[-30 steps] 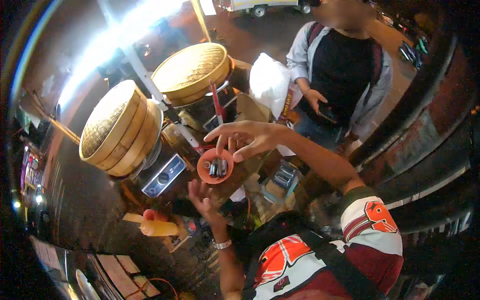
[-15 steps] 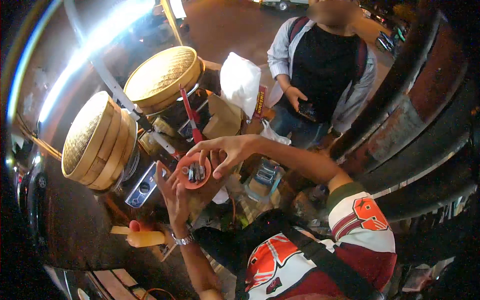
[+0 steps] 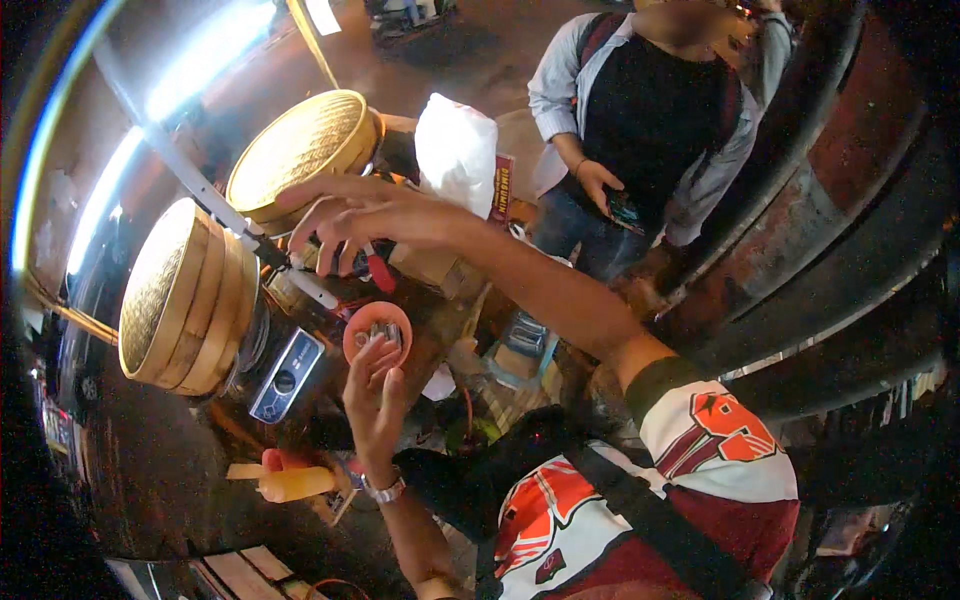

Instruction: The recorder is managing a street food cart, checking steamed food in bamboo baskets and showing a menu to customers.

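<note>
My left hand (image 3: pixel 374 405), with a metal watch at its wrist, is at the near rim of a small pink bowl (image 3: pixel 357 322). Its fingers are outstretched over the bowl's edge and close to the small silvery pieces (image 3: pixel 384 331) inside. My right hand (image 3: pixel 355 225) reaches across to the far left with fingers apart, nothing seen in them. It passes above a red long tool (image 3: pixel 381 272), partly covered by the hand, and in front of the far round bamboo steamer (image 3: pixel 310 150).
A stacked bamboo steamer (image 3: pixel 190 300) stands left, by a stove with a knob (image 3: pixel 287 380). Squeeze bottles (image 3: pixel 298 484) lie near left. Beyond are a white plastic bag (image 3: pixel 455 145) and a cardboard box (image 3: pixel 435 265). A person (image 3: pixel 650 130) holding a phone (image 3: pixel 624 212) stands across the cart.
My right hand has left the bowl and moved up and left toward the far steamer. My left hand has slid from the bowl's left side to its near rim.
</note>
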The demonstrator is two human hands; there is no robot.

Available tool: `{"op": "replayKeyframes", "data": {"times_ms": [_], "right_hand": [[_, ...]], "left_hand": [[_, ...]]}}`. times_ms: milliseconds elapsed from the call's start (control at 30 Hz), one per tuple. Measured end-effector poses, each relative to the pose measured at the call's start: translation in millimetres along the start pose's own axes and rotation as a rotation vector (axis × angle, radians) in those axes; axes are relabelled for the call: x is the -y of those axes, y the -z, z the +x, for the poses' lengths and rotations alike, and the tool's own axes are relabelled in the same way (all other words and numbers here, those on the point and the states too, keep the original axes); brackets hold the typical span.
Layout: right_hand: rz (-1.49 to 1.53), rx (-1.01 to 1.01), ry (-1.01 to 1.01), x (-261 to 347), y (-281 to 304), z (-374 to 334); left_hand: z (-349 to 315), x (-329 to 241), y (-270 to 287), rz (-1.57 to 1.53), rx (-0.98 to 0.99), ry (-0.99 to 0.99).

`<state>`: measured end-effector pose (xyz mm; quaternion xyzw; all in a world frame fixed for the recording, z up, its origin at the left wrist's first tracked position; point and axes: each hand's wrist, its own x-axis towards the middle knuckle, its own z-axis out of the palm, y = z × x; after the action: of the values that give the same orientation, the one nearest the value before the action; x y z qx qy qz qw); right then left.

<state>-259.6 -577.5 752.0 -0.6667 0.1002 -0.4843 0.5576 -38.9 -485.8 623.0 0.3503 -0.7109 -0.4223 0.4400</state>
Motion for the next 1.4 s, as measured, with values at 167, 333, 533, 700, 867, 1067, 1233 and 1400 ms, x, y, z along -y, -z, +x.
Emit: {"op": "replayKeyframes", "data": {"times_ms": [167,333,533,700,867,1067,1233,1400], "right_hand": [[-0.067,0.086,-0.269,-42,0,-18],[-0.095,0.114,-0.369,-83,3,-61],[-0.242,0.037,-0.534,-132,-4,-137],[-0.663,-0.308,-0.605,-225,18,-240],[-1.199,-0.139,-0.889,-258,3,-265],[-1.149,-0.175,-0.764,-272,-16,-261],[-1.198,-0.148,-0.796,-275,-12,-257],[-1.223,-0.258,-0.825,-252,2,-247]], "left_hand": [[26,-90,29,-0.100,-0.126,-0.291],[59,-51,79,0.007,-0.476,-0.153],[-13,24,53,0.012,-0.292,0.046],[-20,-41,8,0.129,-0.116,-0.043],[-5,-176,30,0.330,0.037,-0.651],[-21,-238,23,0.253,-0.135,-0.921],[-27,-203,22,0.017,-0.107,-0.914],[-61,-120,21,0.159,-0.043,-0.260]]}}
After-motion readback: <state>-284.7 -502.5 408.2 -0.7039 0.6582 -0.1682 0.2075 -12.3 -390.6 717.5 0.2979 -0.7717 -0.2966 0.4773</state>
